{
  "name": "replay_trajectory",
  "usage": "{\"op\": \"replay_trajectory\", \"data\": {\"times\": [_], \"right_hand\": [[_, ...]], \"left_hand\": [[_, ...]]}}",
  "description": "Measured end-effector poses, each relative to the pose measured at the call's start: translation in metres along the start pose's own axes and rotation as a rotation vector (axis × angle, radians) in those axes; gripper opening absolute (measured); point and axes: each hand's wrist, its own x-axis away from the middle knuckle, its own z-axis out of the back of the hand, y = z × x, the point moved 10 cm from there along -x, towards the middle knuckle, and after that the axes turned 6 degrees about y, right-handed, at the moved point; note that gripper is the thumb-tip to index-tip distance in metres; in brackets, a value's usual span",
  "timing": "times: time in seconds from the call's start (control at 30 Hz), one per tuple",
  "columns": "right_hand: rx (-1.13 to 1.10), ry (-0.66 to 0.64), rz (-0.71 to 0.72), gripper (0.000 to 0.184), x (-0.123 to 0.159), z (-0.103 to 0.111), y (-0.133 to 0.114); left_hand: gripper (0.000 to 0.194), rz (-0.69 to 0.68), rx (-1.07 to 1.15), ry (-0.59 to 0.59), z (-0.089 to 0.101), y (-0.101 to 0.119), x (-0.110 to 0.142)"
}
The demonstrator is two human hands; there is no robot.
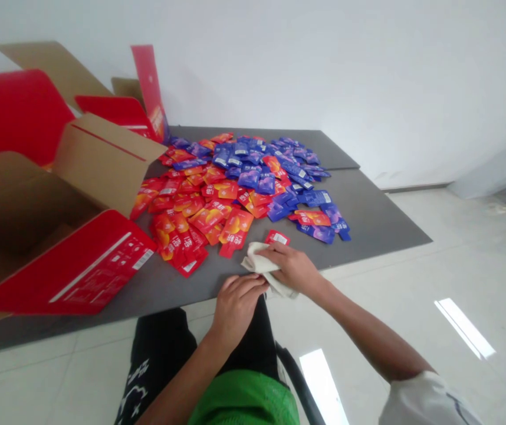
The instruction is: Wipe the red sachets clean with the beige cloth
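My right hand [296, 268] is closed on a folded cream cloth [258, 260] at the front edge of the table. Close beside it, my left hand [237, 304] has its fingers bent together against the lower side of the cloth; whatever they grip is hidden. Just beyond the cloth lies a single red packet [278, 237] with a white label. Farther back spreads a mixed heap of red-orange packets [211, 213] and blue-purple packets [255, 178].
An open red cardboard box [102, 260] with raised flaps takes up the table's left side. Another red carton [149, 88] stands behind it. The grey table [381, 221] ends at the right, above a pale tiled floor. A white wall [345, 65] rises behind.
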Motion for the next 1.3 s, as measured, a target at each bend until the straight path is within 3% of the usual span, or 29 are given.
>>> {"op": "replay_trajectory", "data": {"times": [0.07, 0.2, 0.3, 0.43, 0.53, 0.67, 0.77, 0.87, 0.93, 1.0, 1.1, 1.17, 1.23, 1.3], "right_hand": [[0.017, 0.016, -0.029, 0.042, -0.008, 0.001, 0.011], [0.132, 0.140, -0.141, 0.039, -0.028, 0.030, 0.049], [0.114, 0.158, -0.075, 0.045, -0.021, 0.035, 0.033], [0.021, 0.017, 0.034, 0.047, 0.000, 0.004, -0.006], [0.035, 0.031, -0.016, 0.043, -0.007, 0.001, 0.008], [0.139, 0.163, -0.126, 0.038, -0.026, 0.031, 0.048], [0.119, 0.201, -0.080, 0.044, -0.019, 0.037, 0.034], [0.058, 0.098, 0.000, 0.047, -0.004, 0.015, 0.005], [0.038, 0.042, 0.016, 0.045, -0.002, 0.002, 0.000], [0.041, 0.066, -0.018, 0.041, -0.010, 0.004, 0.014], [0.107, 0.164, -0.121, 0.036, -0.025, 0.026, 0.047], [0.128, 0.205, -0.128, 0.037, -0.026, 0.038, 0.050], [0.097, 0.184, -0.067, 0.043, -0.018, 0.035, 0.031], [0.060, 0.109, -0.008, 0.045, -0.007, 0.020, 0.007]], "left_hand": [[0.024, 0.000, 0.002, -0.004, 0.000, 0.000, 0.000], [0.020, -0.003, 0.011, 0.011, 0.001, 0.001, -0.001], [0.019, -0.009, 0.021, 0.035, 0.003, 0.002, -0.001], [0.021, -0.023, 0.010, 0.050, 0.003, 0.002, -0.001], [0.020, -0.026, 0.011, 0.047, 0.004, 0.003, -0.002], [0.019, -0.030, 0.012, 0.067, 0.005, 0.004, -0.003], [0.018, -0.019, 0.025, 0.074, 0.005, 0.003, -0.002], [0.019, -0.017, 0.028, 0.065, 0.005, 0.003, -0.002], [0.020, -0.020, 0.019, 0.059, 0.005, 0.004, -0.003], [0.020, -0.024, 0.013, 0.053, 0.006, 0.004, -0.004], [0.020, -0.024, 0.010, 0.055, 0.006, 0.005, -0.005], [0.020, -0.020, 0.007, 0.065, 0.006, 0.005, -0.004], [0.019, -0.018, 0.009, 0.069, 0.006, 0.004, -0.004], [0.020, -0.018, 0.008, 0.064, 0.006, 0.004, -0.003]]}}
